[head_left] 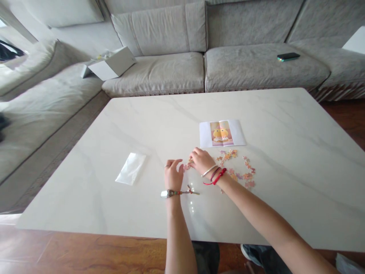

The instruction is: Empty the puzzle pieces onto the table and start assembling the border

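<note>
Jigsaw puzzle pieces (pixel 228 161) on marble worktop (pixel 114 201): my right fingers (pixel 194 156) press on them, grip unclear; left fingers (pixel 173 163) half-open, empty, just beside.

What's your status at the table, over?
Right hand at the pastel jigsaw pieces. Left hand open beside them. Printed picture sheet just beyond.

The right hand (pixel 202 161) touches jigsaw pieces (pixel 228 156) beside the left hand (pixel 173 176).
</note>
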Tool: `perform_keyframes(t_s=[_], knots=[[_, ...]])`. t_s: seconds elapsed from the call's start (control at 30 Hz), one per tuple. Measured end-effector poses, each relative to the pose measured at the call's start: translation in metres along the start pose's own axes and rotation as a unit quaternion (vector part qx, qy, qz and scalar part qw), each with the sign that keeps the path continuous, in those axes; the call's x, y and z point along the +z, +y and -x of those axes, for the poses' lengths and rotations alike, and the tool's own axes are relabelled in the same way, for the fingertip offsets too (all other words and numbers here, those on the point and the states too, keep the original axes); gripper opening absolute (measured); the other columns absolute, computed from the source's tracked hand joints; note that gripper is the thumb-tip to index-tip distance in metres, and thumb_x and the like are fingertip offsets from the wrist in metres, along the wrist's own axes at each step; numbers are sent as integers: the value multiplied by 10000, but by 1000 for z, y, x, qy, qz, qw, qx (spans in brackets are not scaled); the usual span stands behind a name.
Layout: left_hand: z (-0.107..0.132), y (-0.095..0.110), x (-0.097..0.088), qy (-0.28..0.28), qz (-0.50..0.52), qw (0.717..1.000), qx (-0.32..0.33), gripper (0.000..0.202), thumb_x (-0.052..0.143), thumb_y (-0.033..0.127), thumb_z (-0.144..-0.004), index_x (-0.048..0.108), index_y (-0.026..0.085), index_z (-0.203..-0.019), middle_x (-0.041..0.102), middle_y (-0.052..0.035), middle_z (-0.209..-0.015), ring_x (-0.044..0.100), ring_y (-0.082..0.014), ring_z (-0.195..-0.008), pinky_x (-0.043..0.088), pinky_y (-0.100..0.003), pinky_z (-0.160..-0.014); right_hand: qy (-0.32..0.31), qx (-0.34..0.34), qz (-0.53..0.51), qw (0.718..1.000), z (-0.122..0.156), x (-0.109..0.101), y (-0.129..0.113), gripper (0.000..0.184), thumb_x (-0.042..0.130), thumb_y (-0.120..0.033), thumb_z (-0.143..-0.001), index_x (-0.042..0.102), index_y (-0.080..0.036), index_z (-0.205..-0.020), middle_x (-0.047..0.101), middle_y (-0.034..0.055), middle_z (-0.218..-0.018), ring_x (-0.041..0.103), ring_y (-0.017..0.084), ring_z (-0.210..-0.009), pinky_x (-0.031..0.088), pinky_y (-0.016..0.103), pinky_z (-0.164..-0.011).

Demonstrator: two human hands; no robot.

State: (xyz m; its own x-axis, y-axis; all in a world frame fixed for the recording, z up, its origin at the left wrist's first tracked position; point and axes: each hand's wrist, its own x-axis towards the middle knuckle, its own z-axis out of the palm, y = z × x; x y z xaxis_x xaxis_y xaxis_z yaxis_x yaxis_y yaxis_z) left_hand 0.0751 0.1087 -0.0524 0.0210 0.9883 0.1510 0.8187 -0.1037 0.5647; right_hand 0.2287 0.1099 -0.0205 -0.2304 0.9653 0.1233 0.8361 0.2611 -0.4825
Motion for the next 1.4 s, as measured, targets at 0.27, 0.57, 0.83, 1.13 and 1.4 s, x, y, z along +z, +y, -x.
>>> perform_keyframes(t_s=[0.27, 0.57, 0.83, 1.13, 1.4], knots=[[0, 8, 5, -88, 22, 993, 82, 183, 553, 256, -704, 633, 258, -868, 501, -25, -868, 487, -139, -795, 426, -281, -759, 18, 39, -19, 999, 29, -2, 30, 191, 513, -219, -768, 563, -167, -945, 540, 60, -905, 528, 140, -809, 443, 296, -750], [13, 34, 19, -188, -57, 971, 137, 105, 638, 333, -628, 646, 317, -732, 398, -3, -1137, 344, -235, -1026, 300, -424, -864, 47, 91, -73, 992, 103, -16, 56, 145, 491, -182, -747, 599, -198, -841, 520, 35, -802, 522, 126, -693, 442, 265, -676], [7, 28, 3, -157, -54, 983, 80, 182, 613, 273, -658, 630, 307, -835, 375, -16, -1169, 375, -224, -999, 332, -402, -836, -19, 66, 25, 997, 100, 9, 23, 81, 537, -140, -709, 592, -183, -749, 533, 66, -817, 492, 181, -797, 403, 307, -725], [36, 69, 28, -241, -26, 944, 223, 169, 687, 248, -577, 636, 284, -734, 338, 13, -1241, 295, -276, -1106, 308, -475, -882, -5, 101, -5, 995, 115, 5, 43, 96, 522, -169, -733, 570, -179, -815, 550, 54, -843, 504, 174, -829, 404, 301, -740], [42, 73, 30, -239, -57, 944, 218, 106, 636, 238, -634, 617, 259, -736, 336, -4, -1257, 289, -282, -1117, 329, -474, -852, 9, 99, 16, 995, 122, 2, 45, 98, 485, -191, -764, 578, -174, -786, 555, 66, -817, 509, 192, -853, 403, 328, -763]])
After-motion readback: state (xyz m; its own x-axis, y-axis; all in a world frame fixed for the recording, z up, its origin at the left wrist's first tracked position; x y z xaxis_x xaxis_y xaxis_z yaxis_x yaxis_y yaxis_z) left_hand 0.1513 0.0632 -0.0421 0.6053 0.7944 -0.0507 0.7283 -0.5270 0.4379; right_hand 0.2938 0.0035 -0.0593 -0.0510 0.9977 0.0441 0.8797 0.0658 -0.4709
